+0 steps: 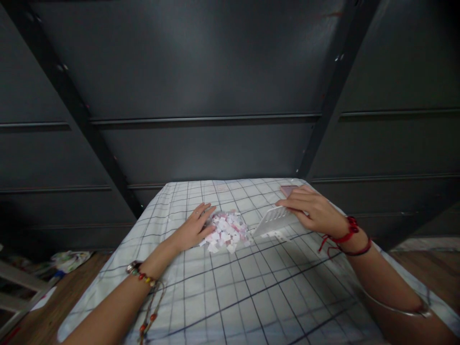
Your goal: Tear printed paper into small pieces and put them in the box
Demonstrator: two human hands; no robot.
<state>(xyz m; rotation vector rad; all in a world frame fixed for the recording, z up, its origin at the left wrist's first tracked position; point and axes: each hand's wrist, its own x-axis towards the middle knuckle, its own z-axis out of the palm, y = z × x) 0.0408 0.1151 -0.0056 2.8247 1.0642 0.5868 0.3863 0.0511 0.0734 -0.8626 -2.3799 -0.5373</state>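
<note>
A loose heap of small torn paper scraps (230,231), mostly white with some pinkish bits, lies on the checked cloth (230,297). My left hand (194,227) rests at the heap's left side, fingers apart, with fingertips touching the scraps or just beside them. To the right, my right hand (314,211) grips the top edge of a thin white slotted plate (271,221). The plate stands tilted on the cloth, its lower left edge near the heap. A few stray scraps (278,235) lie by its lower edge.
A pinkish flat object (287,190) lies beyond my right hand, partly covered by it. Dark metal panels (208,148) rise behind the table. At the lower left are a pale wooden frame (21,287) and a crumpled patterned cloth or bag (70,261) on the floor.
</note>
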